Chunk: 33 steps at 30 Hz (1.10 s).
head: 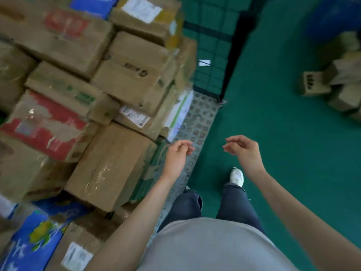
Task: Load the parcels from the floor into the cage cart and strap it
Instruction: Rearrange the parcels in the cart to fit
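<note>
Cardboard parcels (109, 165) lie flat-stacked on the cage cart (197, 122) — both hands' grips loose, empty.

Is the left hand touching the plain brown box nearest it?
Apart. The head view shows the left hand hanging empty over the cart's metal floor, with a dark gap before the brown box.

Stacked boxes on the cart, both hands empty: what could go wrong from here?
1. The stacked boxes sit crooked, some tilted; they might slide toward the open metal deck before strapping.
2. More boxes on the floor still need loading onto an already high pile.
3. No strap is visible; left hand and right hand hold nothing.
</note>
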{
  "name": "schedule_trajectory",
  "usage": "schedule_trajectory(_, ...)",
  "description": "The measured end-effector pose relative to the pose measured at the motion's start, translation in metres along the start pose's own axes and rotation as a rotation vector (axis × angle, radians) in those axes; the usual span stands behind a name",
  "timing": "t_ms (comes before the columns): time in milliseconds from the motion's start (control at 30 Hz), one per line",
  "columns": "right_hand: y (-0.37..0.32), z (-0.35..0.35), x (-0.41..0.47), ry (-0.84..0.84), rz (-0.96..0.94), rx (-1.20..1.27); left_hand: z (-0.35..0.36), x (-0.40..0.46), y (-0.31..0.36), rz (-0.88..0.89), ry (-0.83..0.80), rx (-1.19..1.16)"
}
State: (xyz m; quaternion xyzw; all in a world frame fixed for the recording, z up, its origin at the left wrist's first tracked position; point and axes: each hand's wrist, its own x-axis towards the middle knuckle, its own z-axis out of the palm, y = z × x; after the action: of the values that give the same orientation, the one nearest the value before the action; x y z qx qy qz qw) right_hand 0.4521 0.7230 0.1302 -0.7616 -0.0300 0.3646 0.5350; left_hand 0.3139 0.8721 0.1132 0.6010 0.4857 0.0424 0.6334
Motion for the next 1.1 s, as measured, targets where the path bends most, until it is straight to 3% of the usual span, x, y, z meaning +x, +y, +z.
schedule_trajectory(133,0.025,-0.108,-0.01,0.18,0.043,0.053,0.107,0.004,0.018,0.026,-0.167,0.113)
schedule_trajectory(467,0.069,-0.317,-0.01,0.393,0.126,0.101,0.321,-0.006,0.042,-0.016,-0.349,0.251)
schedule_trajectory(800,0.069,-0.439,0.03,0.547,0.155,0.29,0.463,0.018,0.107,0.032,-0.435,0.271)
schedule_trajectory(1100,0.035,-0.564,0.154,0.654,0.18,0.383,0.628,0.103,0.188,0.036,-0.522,0.316)
